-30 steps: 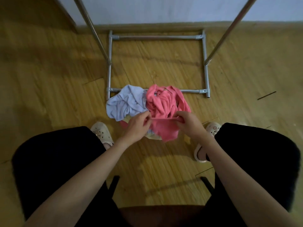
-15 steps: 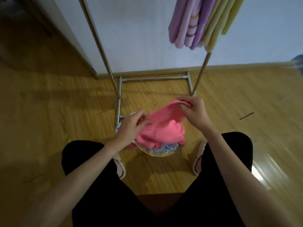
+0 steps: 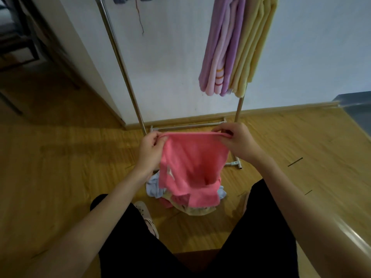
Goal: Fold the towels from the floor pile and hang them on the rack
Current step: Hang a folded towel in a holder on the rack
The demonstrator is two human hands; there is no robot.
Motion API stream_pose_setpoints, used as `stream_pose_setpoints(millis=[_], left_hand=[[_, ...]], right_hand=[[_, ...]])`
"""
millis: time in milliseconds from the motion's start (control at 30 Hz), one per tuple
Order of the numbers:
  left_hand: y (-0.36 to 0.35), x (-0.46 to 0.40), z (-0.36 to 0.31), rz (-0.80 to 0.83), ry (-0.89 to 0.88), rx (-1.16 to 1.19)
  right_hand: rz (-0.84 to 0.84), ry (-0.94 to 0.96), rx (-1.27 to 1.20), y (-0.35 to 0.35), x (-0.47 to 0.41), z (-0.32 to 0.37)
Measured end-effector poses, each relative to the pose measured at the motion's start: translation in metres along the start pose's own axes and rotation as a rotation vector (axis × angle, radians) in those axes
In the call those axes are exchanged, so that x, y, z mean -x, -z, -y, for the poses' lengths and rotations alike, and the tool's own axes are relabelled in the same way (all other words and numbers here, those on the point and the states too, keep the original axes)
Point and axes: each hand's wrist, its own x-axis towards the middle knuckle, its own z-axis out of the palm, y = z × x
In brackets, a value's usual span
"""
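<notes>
A wooden plank floor (image 3: 60,177) fills the lower and middle part of the frame, meeting a white wall along a wooden skirting board (image 3: 281,109). The rack's metal base frame (image 3: 186,126) rests on the boards near the centre, one tube joint (image 3: 236,164) showing at centre right. Below the centre a floor pile (image 3: 192,203) of crumpled towels lies directly on the wood: a pale blue one (image 3: 153,187) at its left edge, yellowish cloth (image 3: 197,211) at the bottom. A light perforated slipper (image 3: 147,218) stands on the floor just left of the pile.
</notes>
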Motion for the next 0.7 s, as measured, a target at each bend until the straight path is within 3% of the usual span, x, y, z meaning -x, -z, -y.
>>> stream_pose_setpoints(millis=[167, 333, 533, 700], left_hand=[[0.009, 0.003, -0.019, -0.11, 0.158, 0.242], [0.013, 0.006, -0.027, -0.181, 0.173, 0.308], [0.012, 0.013, -0.037, -0.271, 0.2, 0.401], [0.01, 0.019, -0.046, -0.292, 0.208, 0.468]], right_hand=[[-0.024, 0.098, 0.05, -0.002, 0.013, -0.001], [-0.035, 0.196, 0.06, -0.013, 0.029, 0.016], [0.123, 0.392, 0.242, -0.04, 0.046, 0.032], [0.12, 0.424, 0.186, -0.058, 0.053, 0.041]])
